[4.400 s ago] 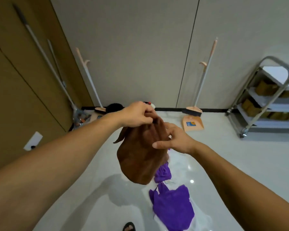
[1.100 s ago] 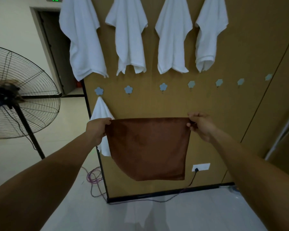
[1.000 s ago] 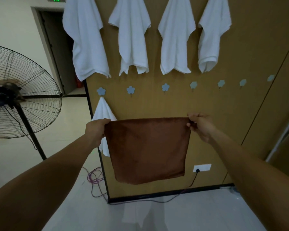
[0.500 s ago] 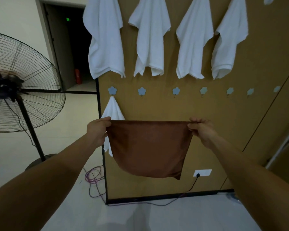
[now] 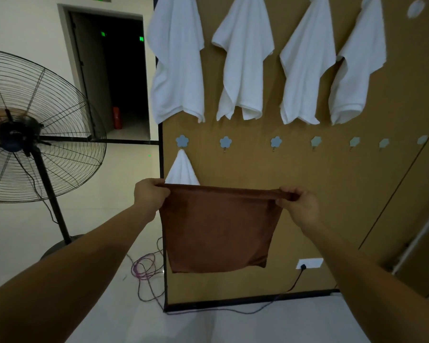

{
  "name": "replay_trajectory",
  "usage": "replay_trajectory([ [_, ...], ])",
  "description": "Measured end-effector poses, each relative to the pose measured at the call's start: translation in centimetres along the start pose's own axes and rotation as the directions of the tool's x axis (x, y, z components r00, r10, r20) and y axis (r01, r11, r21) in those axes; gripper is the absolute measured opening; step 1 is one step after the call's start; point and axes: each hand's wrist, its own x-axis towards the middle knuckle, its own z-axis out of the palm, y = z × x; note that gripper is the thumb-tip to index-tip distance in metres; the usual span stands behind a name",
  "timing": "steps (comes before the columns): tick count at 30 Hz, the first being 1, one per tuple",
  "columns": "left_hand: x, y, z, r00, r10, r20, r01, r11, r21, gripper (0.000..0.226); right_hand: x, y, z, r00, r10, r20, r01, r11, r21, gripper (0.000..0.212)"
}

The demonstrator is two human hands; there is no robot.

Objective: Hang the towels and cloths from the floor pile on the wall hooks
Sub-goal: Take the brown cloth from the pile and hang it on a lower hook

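A brown cloth [image 5: 218, 231] hangs stretched flat in front of the tan wall panel [image 5: 332, 194]. My left hand [image 5: 150, 194] grips its top left corner and my right hand [image 5: 296, 204] pinches its top right corner. Above the cloth runs a row of blue flower-shaped hooks [image 5: 225, 142]. The leftmost hook [image 5: 182, 141] carries a white cloth [image 5: 182, 169], partly hidden behind the brown one. Several white towels [image 5: 243, 63] hang from a higher row.
A large standing fan [image 5: 27, 134] stands on the left, its base on the floor near my left arm. A purple cable coil [image 5: 144, 268] lies at the panel's foot. A wall socket [image 5: 308, 263] with a plugged cord sits low right. A dark doorway [image 5: 117, 78] opens behind.
I turned from the floor pile to the hook wall carrying the brown cloth, now spread between both hands. In the last second the view drew closer to the wall; the cloth's lower edge swung.
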Motion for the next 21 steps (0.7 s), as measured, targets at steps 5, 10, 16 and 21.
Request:
replay_trajectory([
  [5, 0.4, -0.4, 0.3, 0.987, 0.161, 0.008, -0.158, 0.959, 0.235, 0.028, 0.0, 0.0, 0.9, 0.990, -0.102, -0.097, 0.064, 0.939, -0.338, 0.008],
  [10, 1.0, -0.6, 2.1, 0.948, 0.317, -0.026, -0.284, 0.880, 0.380, 0.013, 1.5, 0.5, 1.3, 0.981, -0.163, -0.107, 0.084, 0.849, -0.522, 0.017],
  [16, 2.6, 0.1, 6.1, 0.964, 0.260, -0.056, -0.247, 0.954, 0.170, 0.025, 5.5, 2.1, 2.4, 0.993, -0.056, -0.103, 0.038, 0.985, -0.169, 0.023],
  [21, 4.5, 1.7, 10.2, 0.973, 0.230, 0.028, -0.229, 0.973, -0.014, 0.024, 10.8, 3.7, 3.3, 0.995, 0.009, 0.094, -0.012, 1.000, 0.025, 0.029],
])
